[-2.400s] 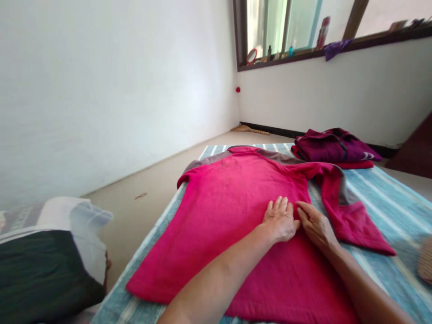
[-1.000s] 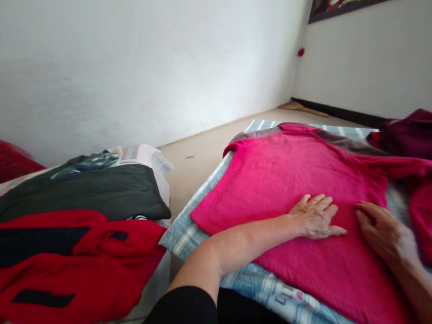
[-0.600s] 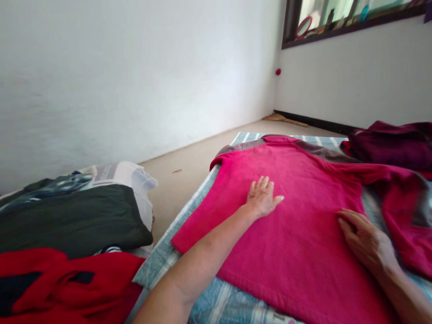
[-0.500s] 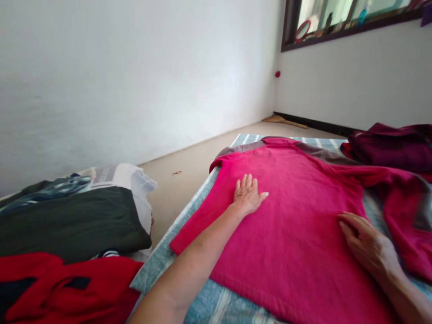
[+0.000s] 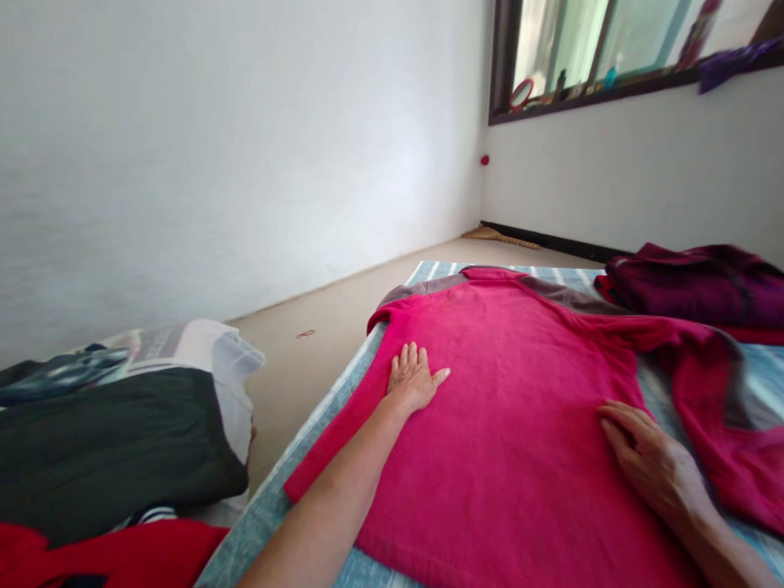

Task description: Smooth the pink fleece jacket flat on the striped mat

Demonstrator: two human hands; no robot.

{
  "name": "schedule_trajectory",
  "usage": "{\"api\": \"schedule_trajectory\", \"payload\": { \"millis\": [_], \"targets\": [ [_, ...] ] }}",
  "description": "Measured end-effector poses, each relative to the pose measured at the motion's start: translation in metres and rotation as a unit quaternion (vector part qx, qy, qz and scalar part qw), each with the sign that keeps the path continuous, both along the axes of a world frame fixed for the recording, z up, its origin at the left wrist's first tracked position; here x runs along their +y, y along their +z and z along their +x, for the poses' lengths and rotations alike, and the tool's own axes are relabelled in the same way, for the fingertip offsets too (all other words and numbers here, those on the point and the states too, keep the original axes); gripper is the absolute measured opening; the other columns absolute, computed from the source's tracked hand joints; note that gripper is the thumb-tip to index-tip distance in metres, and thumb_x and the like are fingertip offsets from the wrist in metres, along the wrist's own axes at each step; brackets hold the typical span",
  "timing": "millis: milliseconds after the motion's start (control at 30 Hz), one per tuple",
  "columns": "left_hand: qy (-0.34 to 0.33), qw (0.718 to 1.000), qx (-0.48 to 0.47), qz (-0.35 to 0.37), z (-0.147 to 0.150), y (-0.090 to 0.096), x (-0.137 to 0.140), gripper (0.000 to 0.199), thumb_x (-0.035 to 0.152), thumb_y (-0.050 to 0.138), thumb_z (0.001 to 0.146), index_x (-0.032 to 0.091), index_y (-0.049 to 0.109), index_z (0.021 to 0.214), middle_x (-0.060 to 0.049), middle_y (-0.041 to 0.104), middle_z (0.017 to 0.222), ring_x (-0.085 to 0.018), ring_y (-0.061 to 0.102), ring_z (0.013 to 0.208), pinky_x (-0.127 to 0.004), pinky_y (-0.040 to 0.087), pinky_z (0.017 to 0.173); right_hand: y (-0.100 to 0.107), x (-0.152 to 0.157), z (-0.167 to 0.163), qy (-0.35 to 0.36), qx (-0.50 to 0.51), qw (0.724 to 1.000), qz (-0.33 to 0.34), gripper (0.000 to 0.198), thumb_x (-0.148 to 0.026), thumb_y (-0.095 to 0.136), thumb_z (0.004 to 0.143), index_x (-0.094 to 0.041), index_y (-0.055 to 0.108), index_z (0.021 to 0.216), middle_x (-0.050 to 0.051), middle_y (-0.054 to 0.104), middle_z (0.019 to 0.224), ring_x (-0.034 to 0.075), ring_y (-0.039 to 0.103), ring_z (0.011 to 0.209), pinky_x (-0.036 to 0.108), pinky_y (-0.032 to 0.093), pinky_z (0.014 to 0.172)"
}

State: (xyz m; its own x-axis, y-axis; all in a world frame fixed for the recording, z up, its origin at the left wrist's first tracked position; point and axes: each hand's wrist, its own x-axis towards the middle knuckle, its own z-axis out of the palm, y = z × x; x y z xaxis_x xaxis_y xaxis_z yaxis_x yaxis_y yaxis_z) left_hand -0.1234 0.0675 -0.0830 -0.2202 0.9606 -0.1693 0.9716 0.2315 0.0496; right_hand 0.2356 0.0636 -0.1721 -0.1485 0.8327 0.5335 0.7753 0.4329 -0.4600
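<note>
From my feed, left hand (image 5: 413, 380) lies flat, fingers spread, on the left side of the bright pink fleece sweater (image 5: 514, 425) spread over the striped blue mat (image 5: 318, 433). Right hand (image 5: 649, 457) rests open-palmed near its right edge, gripping nothing.

Left hand (image 5: 413, 380): slid from mid-sweater (image 5: 514, 425), beside right hand (image 5: 649, 457), out to its left edge. Right hand: shifted toward the right sleeve side; hands now well apart.
</note>
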Motion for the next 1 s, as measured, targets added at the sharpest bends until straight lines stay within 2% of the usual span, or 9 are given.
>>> {"api": "schedule_trajectory", "payload": {
  "millis": [433, 633, 833, 1000],
  "targets": [
    [-0.002, 1.000, 0.029, 0.011, -0.007, -0.005, 0.005, 0.082, 0.066, 0.020, 0.087, 0.008, 0.025, 0.145, -0.018, 0.013, 0.154, -0.031, 0.009, 0.142, -0.049, 0.016, 0.112, -0.002, 0.002, -0.006, -0.004, 0.036, 0.999, -0.011, 0.032, -0.041, 0.042, 0.087, -0.020, 0.063, 0.098, 0.010, 0.066, 0.108, 0.025, 0.063, 0.101, 0.043, 0.048, 0.093],
    [0.000, 1.000, 0.021, 0.016, -0.008, 0.005, 0.003, 0.079, 0.063, 0.021, 0.089, 0.008, 0.027, 0.145, -0.017, 0.016, 0.154, -0.030, 0.011, 0.142, -0.047, 0.019, 0.112, -0.002, 0.002, -0.009, -0.003, 0.044, 0.999, -0.018, 0.030, -0.039, 0.042, 0.089, -0.021, 0.064, 0.100, 0.010, 0.065, 0.111, 0.025, 0.061, 0.104, 0.044, 0.047, 0.096],
    [-0.028, 0.999, 0.026, 0.018, -0.013, 0.023, -0.021, 0.078, 0.061, 0.022, 0.089, 0.008, 0.025, 0.146, -0.014, 0.012, 0.155, -0.027, 0.007, 0.143, -0.047, 0.017, 0.114, 0.002, 0.002, -0.012, -0.002, 0.049, 0.999, -0.022, 0.030, -0.038, 0.042, 0.089, -0.020, 0.065, 0.099, 0.010, 0.065, 0.112, 0.024, 0.061, 0.104, 0.043, 0.047, 0.095],
    [-0.028, 0.999, 0.039, 0.013, -0.020, 0.017, -0.043, 0.077, 0.059, 0.024, 0.089, 0.005, 0.026, 0.145, -0.015, 0.015, 0.154, -0.027, 0.009, 0.143, -0.047, 0.015, 0.114, 0.004, 0.002, -0.014, -0.008, 0.039, 0.999, -0.020, 0.032, -0.037, 0.041, 0.089, -0.020, 0.066, 0.099, 0.010, 0.065, 0.112, 0.024, 0.062, 0.103, 0.041, 0.049, 0.092]
  ]
}}
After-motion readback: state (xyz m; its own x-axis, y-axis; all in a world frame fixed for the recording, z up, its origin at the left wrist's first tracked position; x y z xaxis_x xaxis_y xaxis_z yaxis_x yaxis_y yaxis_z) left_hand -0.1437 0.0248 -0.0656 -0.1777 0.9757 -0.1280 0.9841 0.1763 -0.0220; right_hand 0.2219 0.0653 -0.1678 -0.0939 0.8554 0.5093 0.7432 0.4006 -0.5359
